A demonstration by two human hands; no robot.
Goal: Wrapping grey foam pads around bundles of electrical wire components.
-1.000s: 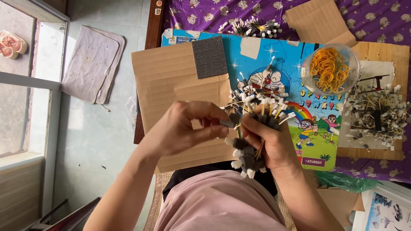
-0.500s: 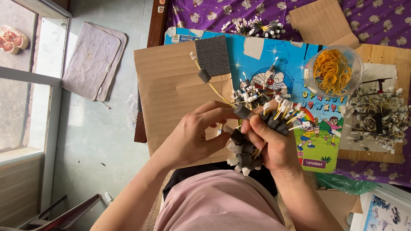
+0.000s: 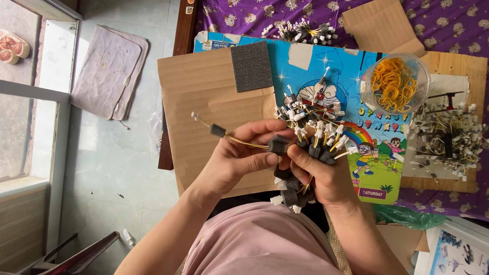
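here the left hand (image 3: 239, 163) pinches 1 thin yellow wire (image 3: 244, 142) between thumb and fingers, just where it enters a dark foam block (image 3: 277, 146), while the right hand (image 3: 326, 175) is clenched around a bundle of wires (image 3: 313, 135) with white plug ends fanning upward and more foam blocks hanging below the fist. both sit above the person's lap, over a cardboard sheet (image 3: 204, 91) on the blue cartoon board (image 3: 305, 66). the single wire looks light and springy, thin enough to kink, so it is best held close to the foam rather than at its free tip; the foam seems soft and squashy and probably slides along the wire if tugged. the bundle looks loose and apt to splay unless gripped at its middle. compared with half a second ago, the single wire lies flatter and points left instead of slanting up, and a small foam piece (image 3: 217, 130) sits farther from the hands. a tub of rubber bands (image 3: 393, 84) stands to the right.
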